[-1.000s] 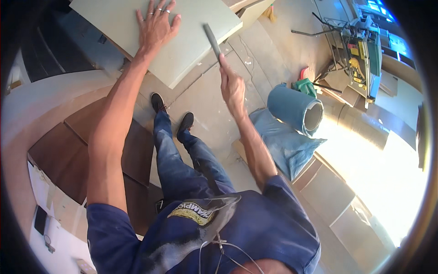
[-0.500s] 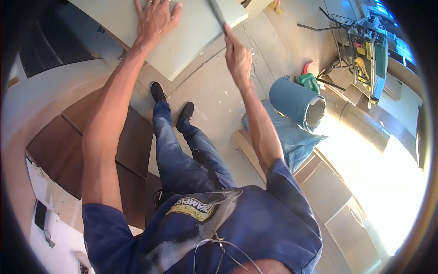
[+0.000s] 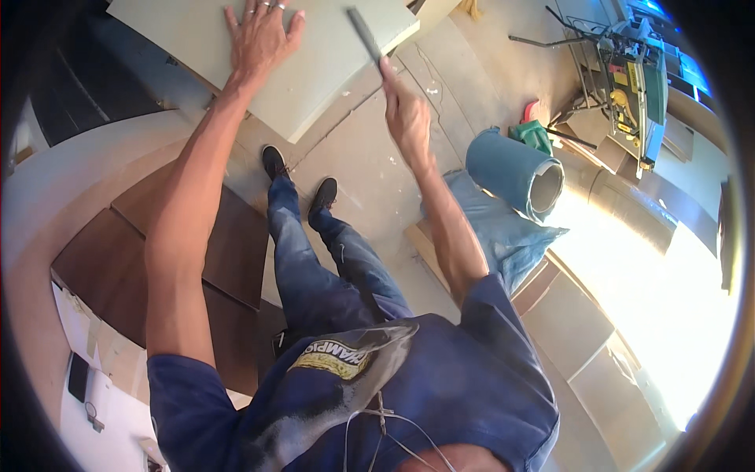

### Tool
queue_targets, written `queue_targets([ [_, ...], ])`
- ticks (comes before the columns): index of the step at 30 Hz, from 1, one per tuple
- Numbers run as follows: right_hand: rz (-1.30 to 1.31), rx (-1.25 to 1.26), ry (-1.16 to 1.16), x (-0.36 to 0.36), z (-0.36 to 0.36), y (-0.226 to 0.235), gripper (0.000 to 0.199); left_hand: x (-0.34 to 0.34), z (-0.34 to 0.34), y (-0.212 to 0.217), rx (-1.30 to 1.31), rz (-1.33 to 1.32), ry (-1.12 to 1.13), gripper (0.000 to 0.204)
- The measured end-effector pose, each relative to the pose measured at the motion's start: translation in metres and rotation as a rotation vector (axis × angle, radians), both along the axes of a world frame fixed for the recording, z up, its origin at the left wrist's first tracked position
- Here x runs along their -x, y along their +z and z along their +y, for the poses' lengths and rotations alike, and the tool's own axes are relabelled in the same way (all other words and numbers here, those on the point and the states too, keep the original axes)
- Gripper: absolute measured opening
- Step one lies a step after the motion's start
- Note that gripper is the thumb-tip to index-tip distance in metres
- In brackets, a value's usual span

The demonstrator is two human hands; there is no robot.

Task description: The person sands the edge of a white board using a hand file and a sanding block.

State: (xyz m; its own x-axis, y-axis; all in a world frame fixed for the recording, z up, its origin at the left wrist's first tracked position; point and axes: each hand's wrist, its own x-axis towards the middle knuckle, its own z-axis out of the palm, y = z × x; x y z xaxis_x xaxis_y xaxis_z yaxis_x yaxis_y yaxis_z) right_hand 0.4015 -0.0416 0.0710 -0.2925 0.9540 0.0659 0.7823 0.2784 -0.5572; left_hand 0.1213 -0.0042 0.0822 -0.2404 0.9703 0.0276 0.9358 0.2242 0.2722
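A pale, light-coloured board (image 3: 314, 75) lies before me at the top of the view, one corner pointing toward my feet. My left hand (image 3: 261, 35) rests flat on it with fingers spread and rings on some of them. Along the board's right edge, my right hand (image 3: 406, 116) grips one end of a flat grey file (image 3: 364, 34). The blade slants away to the upper left, over the board near that edge. From this angle I cannot tell whether it touches the edge.
Right of my right forearm stands a blue barrel (image 3: 503, 169) beside a blue sheet (image 3: 511, 244). A table saw (image 3: 633, 98) on a folding stand is at the far right. Dark brown panels (image 3: 110, 267) lie to my left. A phone (image 3: 78, 376) sits at the lower left.
My right hand and the file have come nearer to me and slightly left, showing the file's far end. My left hand stays flat on the board.
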Motion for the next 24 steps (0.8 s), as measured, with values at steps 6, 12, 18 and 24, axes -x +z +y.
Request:
queue_targets([
  [6,0.036,0.013,-0.017,0.008,0.034,0.017,0.036,-0.006,0.003,0.0,-0.021,-0.045,0.004,0.059],
  [12,0.146,-0.058,0.0,0.003,0.018,-0.002,0.037,-0.001,0.003,0.0,-0.091,0.036,-0.042,0.059],
  [18,0.131,-0.046,-0.002,0.006,0.009,-0.004,0.037,-0.001,0.001,-0.002,-0.02,0.021,0.012,0.06],
  [24,0.113,-0.032,-0.034,0.014,0.043,0.016,0.037,0.0,0.002,-0.006,-0.087,-0.039,-0.037,0.061],
])
